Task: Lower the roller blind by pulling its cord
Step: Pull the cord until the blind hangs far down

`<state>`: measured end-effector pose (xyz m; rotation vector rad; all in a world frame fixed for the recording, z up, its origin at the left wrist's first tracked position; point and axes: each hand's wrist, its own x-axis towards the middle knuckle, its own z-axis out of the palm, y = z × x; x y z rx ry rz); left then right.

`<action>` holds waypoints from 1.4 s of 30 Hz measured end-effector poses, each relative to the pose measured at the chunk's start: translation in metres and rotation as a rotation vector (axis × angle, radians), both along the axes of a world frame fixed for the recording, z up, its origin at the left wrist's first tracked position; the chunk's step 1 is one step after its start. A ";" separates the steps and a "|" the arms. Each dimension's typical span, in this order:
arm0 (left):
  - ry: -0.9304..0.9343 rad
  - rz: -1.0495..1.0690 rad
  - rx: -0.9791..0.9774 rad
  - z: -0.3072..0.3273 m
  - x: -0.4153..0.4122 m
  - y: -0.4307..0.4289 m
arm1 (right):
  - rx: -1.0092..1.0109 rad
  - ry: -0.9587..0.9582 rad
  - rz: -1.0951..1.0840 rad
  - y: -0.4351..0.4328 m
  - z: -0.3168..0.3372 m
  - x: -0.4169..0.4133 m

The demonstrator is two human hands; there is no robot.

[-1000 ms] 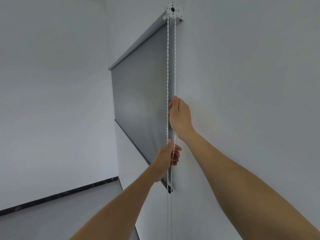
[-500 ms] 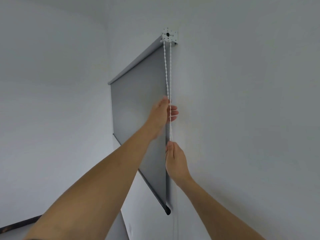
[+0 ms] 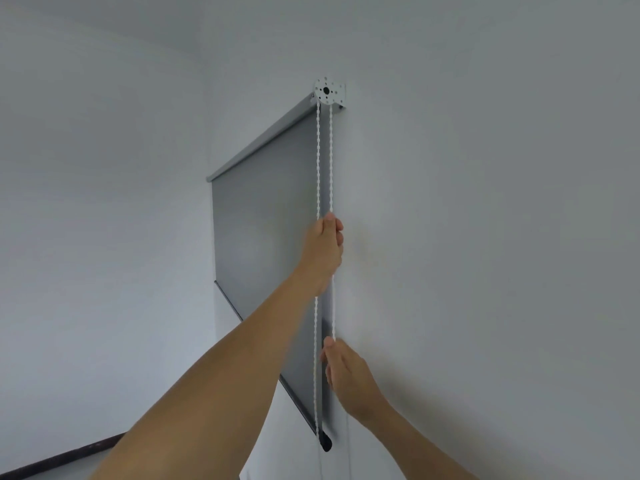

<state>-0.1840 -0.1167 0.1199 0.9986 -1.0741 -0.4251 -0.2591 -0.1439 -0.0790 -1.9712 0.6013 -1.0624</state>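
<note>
A grey roller blind (image 3: 263,237) hangs on the white wall, its dark bottom bar (image 3: 325,444) low at the near end. A white bead cord (image 3: 330,161) drops in two strands from the round white bracket (image 3: 327,91) at the blind's top right. My left hand (image 3: 323,251) is raised and closed around the cord about halfway down the blind. My right hand (image 3: 346,372) is lower, fingers closed on the wall-side strand just below where it reaches the hand. The front strand runs on down past both hands toward the bottom bar.
White walls (image 3: 485,237) meet in a corner left of the blind. A dark skirting strip (image 3: 62,460) runs along the floor at the lower left. My two forearms cross the lower half of the view.
My left hand went from low on the cord to high on it. My right hand came down from above the left to below it. The blind's bottom bar sits lower.
</note>
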 end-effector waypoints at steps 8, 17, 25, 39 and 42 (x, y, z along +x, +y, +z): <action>-0.038 0.009 0.057 -0.048 0.006 0.001 | 0.059 -0.229 -0.018 -0.015 0.037 0.001; -0.131 -0.005 0.074 -0.064 0.010 0.006 | -0.022 -0.382 -0.129 -0.025 0.123 0.021; -0.149 -0.032 0.159 -0.095 0.010 0.020 | -0.035 -0.462 -0.104 -0.030 0.203 0.034; 0.014 -0.108 0.252 -0.110 0.033 0.000 | -0.212 -0.366 -0.212 -0.041 0.182 0.042; -0.017 -0.062 0.194 -0.092 0.037 -0.004 | -0.218 -0.365 -0.218 -0.044 0.172 0.039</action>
